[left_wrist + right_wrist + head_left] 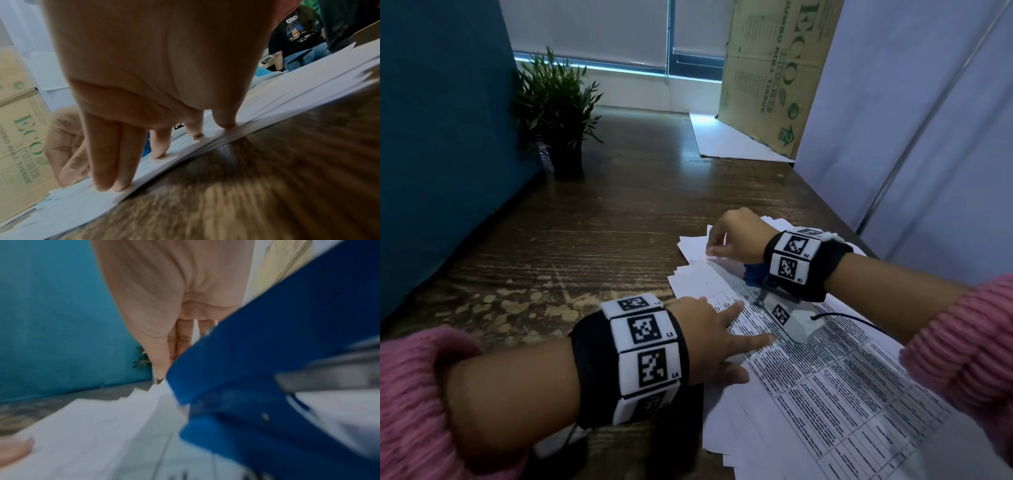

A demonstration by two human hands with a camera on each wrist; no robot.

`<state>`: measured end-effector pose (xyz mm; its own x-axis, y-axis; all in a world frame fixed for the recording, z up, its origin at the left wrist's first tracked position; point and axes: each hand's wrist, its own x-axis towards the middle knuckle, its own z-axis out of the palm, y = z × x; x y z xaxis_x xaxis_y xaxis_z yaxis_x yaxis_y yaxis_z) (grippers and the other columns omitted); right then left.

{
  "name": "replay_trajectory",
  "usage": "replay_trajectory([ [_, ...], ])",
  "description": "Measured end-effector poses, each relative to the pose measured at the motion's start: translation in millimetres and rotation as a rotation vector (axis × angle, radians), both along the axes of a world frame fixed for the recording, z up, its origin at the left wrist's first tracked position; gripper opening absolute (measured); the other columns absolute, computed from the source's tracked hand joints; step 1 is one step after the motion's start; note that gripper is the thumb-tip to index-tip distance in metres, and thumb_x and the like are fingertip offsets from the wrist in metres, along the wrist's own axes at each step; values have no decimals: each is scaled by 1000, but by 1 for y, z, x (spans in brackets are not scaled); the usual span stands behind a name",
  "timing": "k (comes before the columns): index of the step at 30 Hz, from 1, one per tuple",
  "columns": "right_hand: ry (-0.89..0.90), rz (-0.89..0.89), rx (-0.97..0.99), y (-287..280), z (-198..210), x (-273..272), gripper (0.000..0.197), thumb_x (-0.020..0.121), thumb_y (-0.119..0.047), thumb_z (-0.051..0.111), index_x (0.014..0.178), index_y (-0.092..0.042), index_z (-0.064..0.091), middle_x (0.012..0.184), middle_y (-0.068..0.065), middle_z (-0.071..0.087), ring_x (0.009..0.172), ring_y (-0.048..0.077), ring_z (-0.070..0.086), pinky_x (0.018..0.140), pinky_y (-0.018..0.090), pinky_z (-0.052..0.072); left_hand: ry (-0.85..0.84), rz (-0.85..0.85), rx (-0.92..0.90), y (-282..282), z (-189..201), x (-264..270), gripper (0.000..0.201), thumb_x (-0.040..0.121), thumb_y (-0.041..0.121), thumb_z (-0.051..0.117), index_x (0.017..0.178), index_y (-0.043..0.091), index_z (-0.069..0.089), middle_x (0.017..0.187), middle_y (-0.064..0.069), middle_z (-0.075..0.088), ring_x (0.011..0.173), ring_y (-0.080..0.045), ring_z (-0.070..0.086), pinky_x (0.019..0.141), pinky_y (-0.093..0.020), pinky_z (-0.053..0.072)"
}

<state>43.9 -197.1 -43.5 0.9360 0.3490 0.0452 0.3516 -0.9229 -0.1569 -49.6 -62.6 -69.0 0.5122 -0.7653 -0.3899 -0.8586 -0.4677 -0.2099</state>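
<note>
Left hand [709, 335], fingers straight, presses the stack of white printed paper sheets [842, 394]; right hand [736, 233] pinches its far corner, just beside a blue stapler [751, 274].

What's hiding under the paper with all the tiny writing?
More white sheets, edges sticking out, lying on the wooden table. Their print is covered by the top sheet.

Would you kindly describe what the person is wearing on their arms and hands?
The left sleeve and right sleeve are ribbed pink knit. The left band and right band are black, set with white blocks bearing black square codes. A white housing with a thin black cable sits under the right wrist.
</note>
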Motion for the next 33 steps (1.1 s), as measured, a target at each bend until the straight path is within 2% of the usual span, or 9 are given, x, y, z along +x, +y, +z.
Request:
replay_trajectory([
  [5,-36,-33,59,-15,8,-6,12,85,-18,67,89,-10,76,87,2,73,66,6,54,59,10,42,1,3,1,-1,-1,1,60,88,67,16,141,55,-10,159,-5,-8,130,-47,35,87,-50,47],
  [8,12,-16,-30,-15,1,-4,13,85,-14,65,93,-13,74,92,4,73,71,9,54,75,26,51,-3,11,10,-2,0,-1,60,88,67,17,141,54,-9,159,-4,-8,130,-46,34,88,-50,46],
  [11,60,-31,-15,-3,-5,6,17,82,-20,69,98,-18,73,93,4,72,76,11,56,79,30,51,-2,16,4,-1,0,-1,60,89,66,17,141,54,-9,159,-4,-7,131,-45,33,90,-50,46],
  [16,173,-65,6,5,-6,21,21,77,-27,76,96,-20,73,81,-2,64,77,11,57,64,22,41,4,17,-6,-1,1,-2,60,90,65,20,141,54,-8,159,-4,-7,132,-46,32,90,-50,45],
  [18,212,-91,48,6,-7,24,20,76,-28,77,94,-21,72,75,-6,61,69,8,55,55,18,38,3,10,-14,-1,2,-2,60,90,65,21,142,53,-7,159,-5,-7,132,-46,32,90,-49,44],
  [21,263,-121,137,6,-9,28,12,76,-23,77,87,-20,73,66,-10,59,58,3,51,53,18,39,6,6,-21,-1,2,-1,61,90,64,22,143,53,-6,159,-6,-7,133,-45,32,92,-48,43],
  [26,337,-119,162,7,-12,32,5,78,-14,75,76,-16,71,76,4,68,69,12,58,61,21,46,12,12,-21,-1,2,-1,61,91,64,23,143,53,-6,159,-6,-8,133,-44,32,92,-46,43],
  [29,320,-153,163,7,-13,34,10,78,-15,75,71,-18,69,84,12,72,70,14,59,61,22,48,10,7,-11,-1,3,-2,61,91,64,23,143,52,-8,158,-6,-9,133,-44,32,93,-47,43],
  [33,314,-171,175,5,-14,37,14,77,-15,76,66,-19,69,86,16,74,69,15,60,62,25,51,8,13,-7,-2,3,-1,60,92,63,23,143,52,-8,159,-5,-8,133,-43,32,93,-47,42],
])
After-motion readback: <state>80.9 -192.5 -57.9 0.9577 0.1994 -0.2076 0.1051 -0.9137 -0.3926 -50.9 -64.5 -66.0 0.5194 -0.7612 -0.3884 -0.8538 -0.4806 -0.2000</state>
